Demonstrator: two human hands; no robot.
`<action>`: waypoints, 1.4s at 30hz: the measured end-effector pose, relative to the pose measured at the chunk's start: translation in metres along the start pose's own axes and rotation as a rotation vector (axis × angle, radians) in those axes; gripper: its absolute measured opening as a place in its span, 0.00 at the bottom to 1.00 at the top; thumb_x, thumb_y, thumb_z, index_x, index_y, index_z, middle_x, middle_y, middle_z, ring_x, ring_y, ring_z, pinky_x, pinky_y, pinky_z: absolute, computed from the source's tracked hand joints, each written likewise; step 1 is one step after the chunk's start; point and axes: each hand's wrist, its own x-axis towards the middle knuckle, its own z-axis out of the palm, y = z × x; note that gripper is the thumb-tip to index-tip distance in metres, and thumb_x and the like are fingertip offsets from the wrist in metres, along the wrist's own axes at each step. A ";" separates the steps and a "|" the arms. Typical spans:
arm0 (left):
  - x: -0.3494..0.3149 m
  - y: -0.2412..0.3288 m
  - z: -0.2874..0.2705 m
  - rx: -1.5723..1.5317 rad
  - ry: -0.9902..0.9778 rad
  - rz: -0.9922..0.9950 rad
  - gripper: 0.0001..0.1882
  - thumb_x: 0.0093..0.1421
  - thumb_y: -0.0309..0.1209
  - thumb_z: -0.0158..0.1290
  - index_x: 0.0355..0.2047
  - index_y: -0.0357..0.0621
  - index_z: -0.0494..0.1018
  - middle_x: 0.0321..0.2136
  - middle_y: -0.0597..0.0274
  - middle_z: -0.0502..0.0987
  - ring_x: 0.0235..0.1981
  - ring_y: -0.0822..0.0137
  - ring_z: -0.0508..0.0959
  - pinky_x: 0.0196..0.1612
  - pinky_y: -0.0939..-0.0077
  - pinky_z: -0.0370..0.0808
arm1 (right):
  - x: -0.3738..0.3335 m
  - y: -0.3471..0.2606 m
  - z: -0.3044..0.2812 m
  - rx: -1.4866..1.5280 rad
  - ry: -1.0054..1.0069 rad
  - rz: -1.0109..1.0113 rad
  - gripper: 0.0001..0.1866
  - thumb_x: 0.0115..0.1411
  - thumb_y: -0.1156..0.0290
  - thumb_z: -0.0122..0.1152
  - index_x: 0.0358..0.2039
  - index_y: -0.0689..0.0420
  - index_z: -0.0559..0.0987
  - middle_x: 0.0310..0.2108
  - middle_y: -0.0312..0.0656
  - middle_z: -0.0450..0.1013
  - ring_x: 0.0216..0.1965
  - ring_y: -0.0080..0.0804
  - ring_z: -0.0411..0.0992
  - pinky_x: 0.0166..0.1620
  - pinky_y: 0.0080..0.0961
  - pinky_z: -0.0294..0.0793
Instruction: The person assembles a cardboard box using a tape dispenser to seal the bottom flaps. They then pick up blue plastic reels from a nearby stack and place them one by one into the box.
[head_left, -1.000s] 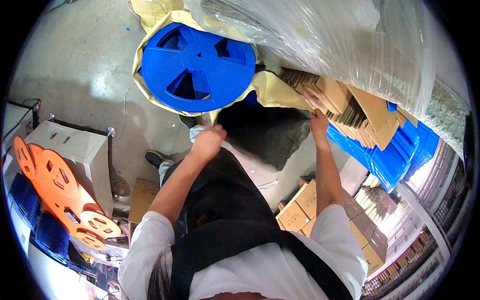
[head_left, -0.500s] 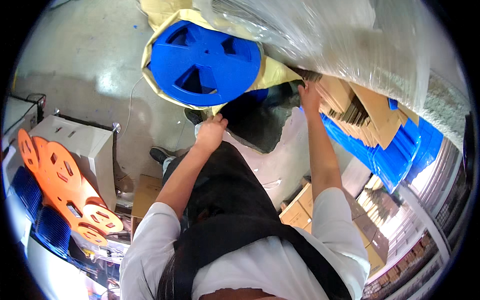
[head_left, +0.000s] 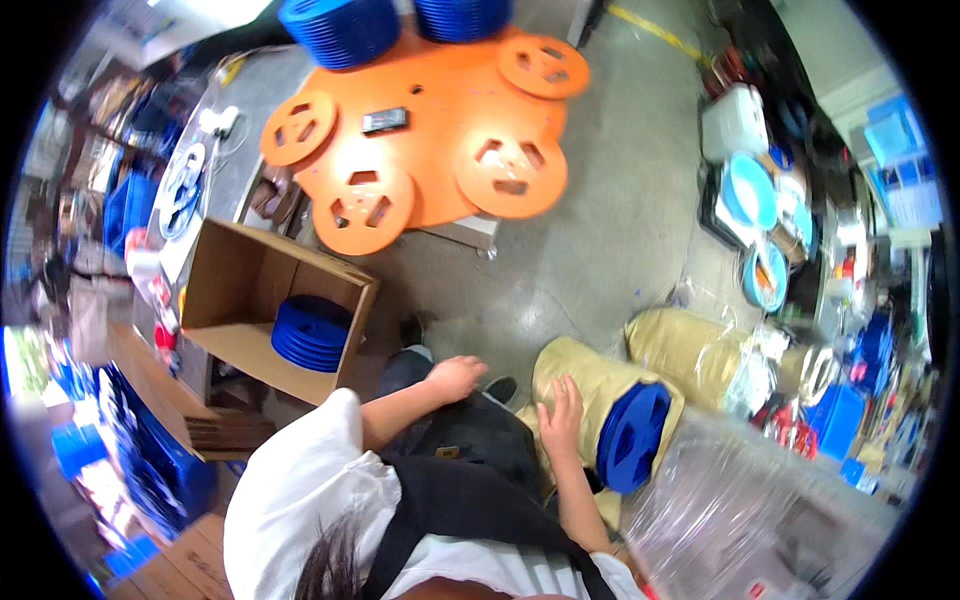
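Note:
My left hand (head_left: 456,380) hangs over my dark apron (head_left: 470,430) with nothing in it, its fingers loosely stretched. My right hand (head_left: 560,415) is open, its fingers up against or just in front of a pale yellow sack (head_left: 572,365); whether they touch it I cannot tell. The sack lies around blue slotted reels (head_left: 636,437), which show at its open end. To the left, a cardboard box (head_left: 228,345) stands open on its side towards me, with a stack of blue discs (head_left: 312,335) inside.
Ahead stands an orange multi-lobed tabletop (head_left: 440,165) bearing a small black device (head_left: 386,121) and stacks of blue reels (head_left: 342,30). Another yellow sack (head_left: 680,350) lies to the right. Clear plastic wrap (head_left: 720,490) covers something at the lower right. Light-blue basins (head_left: 748,190) stand farther right.
My view has swung left towards the orange table and the box. Both hands have let go of the sack's edge and drawn closer together; the sack now lies to my right.

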 end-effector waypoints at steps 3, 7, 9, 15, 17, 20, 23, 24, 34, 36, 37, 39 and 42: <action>-0.077 -0.067 -0.015 -0.128 0.273 -0.295 0.20 0.52 0.31 0.54 0.47 0.46 0.70 0.46 0.54 0.72 0.49 0.52 0.71 0.51 0.61 0.70 | 0.091 -0.030 0.014 -0.051 -0.149 -0.268 0.27 0.50 0.72 0.61 0.53 0.56 0.68 0.55 0.51 0.62 0.56 0.52 0.60 0.57 0.42 0.61; -0.171 -0.146 -0.007 -0.250 0.432 -0.606 0.17 0.52 0.32 0.53 0.44 0.46 0.72 0.43 0.51 0.73 0.46 0.51 0.73 0.49 0.60 0.71 | 0.202 -0.083 0.049 -0.044 -0.155 -0.234 0.21 0.52 0.68 0.62 0.48 0.54 0.71 0.51 0.46 0.67 0.51 0.46 0.66 0.52 0.35 0.68; -0.212 -0.163 -0.005 -0.312 0.370 -0.760 0.17 0.52 0.33 0.53 0.44 0.47 0.73 0.40 0.49 0.75 0.43 0.49 0.75 0.47 0.58 0.72 | 0.244 -0.116 0.076 0.057 -0.313 -0.130 0.19 0.54 0.66 0.61 0.47 0.54 0.72 0.48 0.45 0.70 0.47 0.44 0.69 0.49 0.34 0.70; -0.259 -0.221 -0.007 -0.455 0.270 -0.961 0.19 0.53 0.36 0.54 0.46 0.49 0.73 0.41 0.48 0.75 0.45 0.51 0.75 0.49 0.60 0.72 | 0.343 -0.237 0.154 -0.190 -0.770 -0.476 0.26 0.55 0.61 0.60 0.53 0.58 0.69 0.52 0.49 0.68 0.55 0.45 0.64 0.57 0.36 0.64; -0.249 -0.235 -0.020 -0.508 0.402 -0.931 0.21 0.52 0.35 0.56 0.47 0.46 0.72 0.42 0.48 0.75 0.46 0.51 0.74 0.49 0.61 0.72 | 0.390 -0.266 0.168 -0.271 -0.819 -0.574 0.29 0.53 0.60 0.62 0.54 0.59 0.68 0.53 0.50 0.67 0.57 0.46 0.63 0.58 0.36 0.63; -0.223 -0.239 -0.054 -0.659 0.563 -0.945 0.19 0.53 0.32 0.55 0.45 0.45 0.72 0.42 0.49 0.75 0.45 0.50 0.75 0.48 0.62 0.72 | 0.505 -0.281 0.199 -0.337 -0.748 -0.703 0.36 0.48 0.58 0.68 0.55 0.62 0.67 0.55 0.52 0.65 0.57 0.48 0.62 0.60 0.37 0.61; -0.199 -0.235 -0.092 -0.764 0.662 -0.958 0.18 0.52 0.33 0.56 0.45 0.46 0.73 0.40 0.48 0.76 0.41 0.51 0.76 0.46 0.62 0.73 | 0.653 -0.313 0.202 -0.348 -0.595 -0.588 0.42 0.45 0.58 0.71 0.57 0.65 0.64 0.59 0.56 0.59 0.61 0.49 0.57 0.62 0.35 0.57; -0.192 -0.236 -0.090 -0.748 0.673 -0.957 0.18 0.52 0.33 0.56 0.44 0.45 0.74 0.39 0.49 0.77 0.40 0.51 0.77 0.46 0.62 0.73 | 0.708 -0.306 0.207 -0.313 -0.374 -0.603 0.45 0.44 0.57 0.72 0.58 0.65 0.62 0.60 0.56 0.57 0.62 0.50 0.56 0.63 0.36 0.55; -0.138 -0.179 -0.094 -1.298 0.640 -1.293 0.18 0.55 0.29 0.56 0.46 0.38 0.71 0.40 0.51 0.78 0.43 0.62 0.78 0.47 0.72 0.73 | 0.958 -0.436 0.225 -1.156 -0.603 -0.815 0.35 0.37 0.60 0.74 0.49 0.52 0.73 0.46 0.41 0.74 0.56 0.39 0.65 0.65 0.49 0.47; -0.123 -0.173 -0.151 -1.262 0.590 -1.314 0.19 0.54 0.29 0.57 0.47 0.39 0.71 0.40 0.53 0.78 0.44 0.63 0.78 0.47 0.74 0.73 | 0.971 -0.441 0.239 -1.262 -0.823 -0.750 0.29 0.36 0.59 0.74 0.41 0.56 0.79 0.43 0.44 0.76 0.52 0.42 0.69 0.65 0.47 0.46; -0.119 -0.170 -0.157 -1.260 0.603 -1.315 0.19 0.54 0.29 0.57 0.47 0.39 0.71 0.40 0.53 0.78 0.43 0.63 0.78 0.47 0.74 0.73 | 0.976 -0.441 0.248 -1.277 -0.918 -0.718 0.26 0.36 0.59 0.74 0.38 0.57 0.81 0.43 0.45 0.76 0.51 0.43 0.70 0.65 0.46 0.45; -0.108 -0.166 -0.160 -1.258 0.635 -1.307 0.19 0.54 0.29 0.57 0.47 0.40 0.71 0.40 0.53 0.78 0.43 0.63 0.78 0.47 0.73 0.73 | 0.974 -0.444 0.256 -1.267 -0.953 -0.667 0.25 0.37 0.59 0.74 0.35 0.60 0.82 0.44 0.47 0.75 0.51 0.43 0.70 0.61 0.39 0.58; -0.099 -0.165 -0.160 -1.281 0.694 -1.302 0.19 0.54 0.29 0.57 0.47 0.41 0.71 0.40 0.54 0.78 0.43 0.63 0.78 0.47 0.73 0.73 | 0.970 -0.436 0.267 -1.201 -0.916 -0.602 0.24 0.38 0.60 0.73 0.35 0.60 0.82 0.43 0.49 0.75 0.49 0.43 0.72 0.50 0.32 0.72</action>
